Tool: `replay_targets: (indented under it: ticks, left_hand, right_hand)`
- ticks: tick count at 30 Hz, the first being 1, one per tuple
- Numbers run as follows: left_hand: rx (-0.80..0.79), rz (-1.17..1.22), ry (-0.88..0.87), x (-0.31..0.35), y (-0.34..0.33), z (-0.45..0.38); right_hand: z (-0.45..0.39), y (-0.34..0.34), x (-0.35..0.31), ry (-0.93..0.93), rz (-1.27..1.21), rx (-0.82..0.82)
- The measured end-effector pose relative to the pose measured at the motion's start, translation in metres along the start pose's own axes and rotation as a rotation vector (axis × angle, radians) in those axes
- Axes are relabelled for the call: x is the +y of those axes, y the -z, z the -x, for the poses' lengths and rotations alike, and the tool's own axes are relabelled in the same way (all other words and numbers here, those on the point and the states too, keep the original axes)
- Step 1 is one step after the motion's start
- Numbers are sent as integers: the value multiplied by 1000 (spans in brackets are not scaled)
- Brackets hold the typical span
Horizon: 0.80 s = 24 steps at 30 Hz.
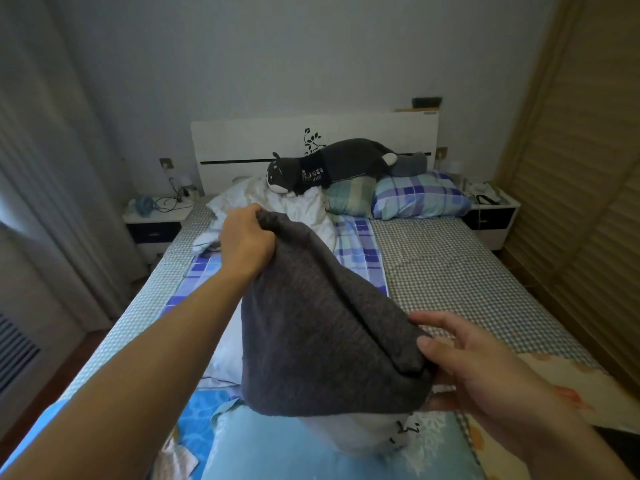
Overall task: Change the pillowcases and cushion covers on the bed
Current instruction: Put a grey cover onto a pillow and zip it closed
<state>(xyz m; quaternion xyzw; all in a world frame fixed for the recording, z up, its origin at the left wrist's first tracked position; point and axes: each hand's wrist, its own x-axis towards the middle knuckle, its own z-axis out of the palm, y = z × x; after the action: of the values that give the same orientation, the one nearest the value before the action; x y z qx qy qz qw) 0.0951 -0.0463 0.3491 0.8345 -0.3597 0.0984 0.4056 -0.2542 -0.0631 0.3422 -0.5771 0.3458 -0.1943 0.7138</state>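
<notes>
At the bottom of the frame a light blue patterned cloth (277,452) is spread over the near end of the bed (450,271). Above it, at lower centre, a dark grey cushion cover (322,327) is held up, partly drawn over a white cushion (360,434) whose lower end is exposed beneath the cover's edge. The right hand (485,368), at lower right, is seen gripping the cover's near corner, thumb on top and fingers curled beneath. The left hand (246,237), at centre left on an outstretched arm, is closed round the cover's far corner, the fabric bunched in its fist. A blue plaid sheet (356,251) is laid along the middle of the bed over a grey checked sheet. Farther back, a rumpled white pillow (301,206), a green plaid pillow (349,195) and a blue plaid pillow (419,195) are ranged against the white headboard (242,143). A dark grey plush dog (332,164) is laid across the pillows. A nightstand (156,223) is placed at each side.
</notes>
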Motion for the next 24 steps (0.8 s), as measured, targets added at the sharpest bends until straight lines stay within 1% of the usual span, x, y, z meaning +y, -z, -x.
replay_targets:
  ticks: [3,5,6,8,10,11,12,13,14,15,16,18,19,20,23,24]
  left_hand:
    - [-14,-22,-9,-3,-12,-8]
    - [-6,-12,0,1,-16,-12]
    - [-1,7,2,4,-18,-13]
    - [12,34,42,8,-21,-7]
    - [78,27,95,15,-20,23]
    - [129,78,68,20,-21,49]
    - [159,170,4,26,-22,84]
    - [152,244,-86,31,-25,123]
    - [125,256,-186,33,-29,161]
    - [93,221,-262,32,-36,191]
    - [71,167,-298,29,-46,210]
    - [73,25,-259,15,-65,212]
    - [73,-22,-230,8,-69,202]
    - [74,-43,-247,1,-70,192]
    - [56,-48,-458,-17,-73,187]
    - [64,-72,-451,-21,-76,190]
  right_hand:
    - [-10,3,6,-18,57,34]
    - [-22,3,13,-3,-59,120]
    - [-31,2,16,-3,-205,192]
    - [-49,0,21,-54,-587,304]
    - [-60,-4,20,-112,-869,309]
    - [-64,-7,18,-129,-946,296]
    - [-66,-10,15,-145,-990,267]
    - [-66,-17,11,-164,-1004,225]
    - [-67,-24,8,-184,-1002,175]
    - [-67,-32,5,-200,-980,132]
    - [-69,-39,3,-221,-957,101]
    - [-75,-49,5,-246,-908,94]
    - [-81,-51,9,-264,-888,127]
    - [-86,-49,14,-278,-899,149]
    - [-96,-38,17,-326,-989,139]
    - [-97,-34,15,-323,-998,117]
